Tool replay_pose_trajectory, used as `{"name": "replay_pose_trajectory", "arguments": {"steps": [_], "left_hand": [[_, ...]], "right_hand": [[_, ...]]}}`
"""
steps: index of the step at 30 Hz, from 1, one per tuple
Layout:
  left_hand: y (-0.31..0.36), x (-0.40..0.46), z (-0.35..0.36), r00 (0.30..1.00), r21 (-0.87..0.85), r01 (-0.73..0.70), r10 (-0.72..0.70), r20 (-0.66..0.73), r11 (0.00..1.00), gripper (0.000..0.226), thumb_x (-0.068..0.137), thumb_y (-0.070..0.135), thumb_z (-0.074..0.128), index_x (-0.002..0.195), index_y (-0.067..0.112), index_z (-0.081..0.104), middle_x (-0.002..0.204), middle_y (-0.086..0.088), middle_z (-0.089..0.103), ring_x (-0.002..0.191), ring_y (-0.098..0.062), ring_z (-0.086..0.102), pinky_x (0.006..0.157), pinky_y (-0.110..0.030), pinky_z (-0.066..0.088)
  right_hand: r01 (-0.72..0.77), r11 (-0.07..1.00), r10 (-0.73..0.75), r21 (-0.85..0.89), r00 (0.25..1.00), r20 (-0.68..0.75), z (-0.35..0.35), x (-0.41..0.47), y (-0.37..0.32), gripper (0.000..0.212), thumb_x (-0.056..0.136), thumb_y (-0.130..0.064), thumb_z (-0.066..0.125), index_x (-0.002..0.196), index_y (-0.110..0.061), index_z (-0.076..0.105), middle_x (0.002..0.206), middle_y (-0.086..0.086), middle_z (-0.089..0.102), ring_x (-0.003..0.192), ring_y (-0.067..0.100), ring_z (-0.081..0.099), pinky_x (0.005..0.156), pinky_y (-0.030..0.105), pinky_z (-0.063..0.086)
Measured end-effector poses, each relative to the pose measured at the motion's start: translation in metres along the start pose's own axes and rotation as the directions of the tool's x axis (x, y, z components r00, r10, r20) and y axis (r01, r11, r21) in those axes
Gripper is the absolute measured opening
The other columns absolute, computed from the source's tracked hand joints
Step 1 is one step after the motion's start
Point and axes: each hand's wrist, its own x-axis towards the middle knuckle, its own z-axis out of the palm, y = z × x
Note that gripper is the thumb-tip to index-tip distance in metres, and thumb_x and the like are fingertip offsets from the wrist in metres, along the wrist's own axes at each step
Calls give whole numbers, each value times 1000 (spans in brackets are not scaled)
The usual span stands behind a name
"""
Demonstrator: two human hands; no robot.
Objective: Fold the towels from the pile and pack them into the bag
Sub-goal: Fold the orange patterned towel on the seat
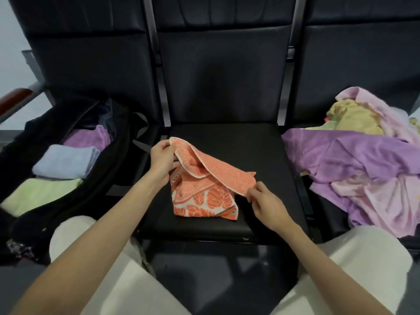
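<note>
Head view. Landmark: the middle seat (261, 155) of a row of dark chairs.

The orange towel (204, 192) lay on the middle seat, toward its front edge and slightly left of centre. It was partly folded. The lower layer, printed with leaves, rested flat on the cushion, and an upper flap was lifted clear of it.

The left hand (162, 160) held the flap's far-left corner above the seat, fingers pinched shut on the hem. The right hand (264, 201) pinched the flap's near-right edge just above the cushion, thumb and fingertips closed on the cloth. Judgement: the two grips kept the flap taut between opposite corners so it could be laid down square over the lower layer, and the flat seat served as the folding surface.

The bag (68, 201), black and unzipped, sat on the seat left of the middle one. Inside it were a folded blue towel (66, 163), a purple one (88, 138) behind that, and a pale green one (38, 196) nearest the person.

The pile (363, 169) of unfolded purple, pink and yellow towels covered the seat to the right, well apart from the orange towel.

The person's knees, in pale trousers, flanked the front of the middle seat. A bag strap lay between bag and middle seat. Judgement: nothing blocked the fold, and the bag's mouth stood open for loading.
</note>
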Motion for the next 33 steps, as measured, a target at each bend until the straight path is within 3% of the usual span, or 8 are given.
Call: {"name": "replay_pose_trajectory", "arguments": {"steps": [6,12,16,20,24,26,30,33], "left_hand": [[-15,-1,-10,999,85,-31,27,44,996,18,96,22,56,105,8,64,97,-8,72,88,-19,72,74,-35,60],[-24,-4,-13,998,87,-37,32,54,996,20,99,20,52,109,7,62,96,-7,72,83,-16,73,63,-26,58],[-27,-5,-17,998,89,-38,34,45,995,20,100,19,50,110,7,63,96,-6,71,85,-17,72,64,-26,58],[-20,-7,-29,993,87,-115,115,3,990,16,98,17,54,101,9,66,91,-6,72,81,-15,72,67,-30,60],[-5,7,-56,953,193,-263,286,-103,945,14,93,14,57,88,17,70,83,-2,72,82,-17,71,68,-34,60],[4,10,-69,926,298,-333,370,-76,895,15,91,14,56,92,15,71,85,-4,72,81,-18,71,69,-37,60],[25,5,-72,872,431,-448,489,18,783,17,94,4,50,94,7,67,80,-8,69,59,-16,69,56,-27,58],[47,2,-62,948,151,-281,299,-110,948,23,90,-9,46,84,2,65,84,-16,68,60,-13,68,56,-21,56]], "right_hand": [[-137,991,137,-14,983,120,23,-6,-11,25,85,-7,51,103,-9,68,113,4,51,87,30,61,70,37,49],[-242,961,222,135,964,143,34,-8,-34,24,82,-44,66,85,-20,67,93,-4,48,75,14,56,63,32,49],[-268,951,250,153,960,130,42,-7,-41,22,88,-28,65,73,-15,56,96,2,48,75,18,54,62,28,42],[-268,929,290,254,955,-54,22,-6,-40,19,86,-14,63,70,-12,55,89,-1,49,70,18,54,61,28,38],[-244,931,325,273,895,-307,-21,-1,-35,16,86,-18,64,73,-11,59,85,-1,49,64,12,49,60,27,38],[-218,944,304,247,864,-401,-44,3,-37,13,87,-18,62,78,-10,59,89,-4,48,65,9,48,57,26,37],[-183,957,276,223,805,-525,-81,13,-44,14,91,-19,57,80,-10,55,93,-3,48,69,8,45,55,25,30],[-165,957,278,238,757,-592,-104,21,-52,14,92,-19,55,80,-11,55,93,-2,50,71,5,42,61,23,29]]}}
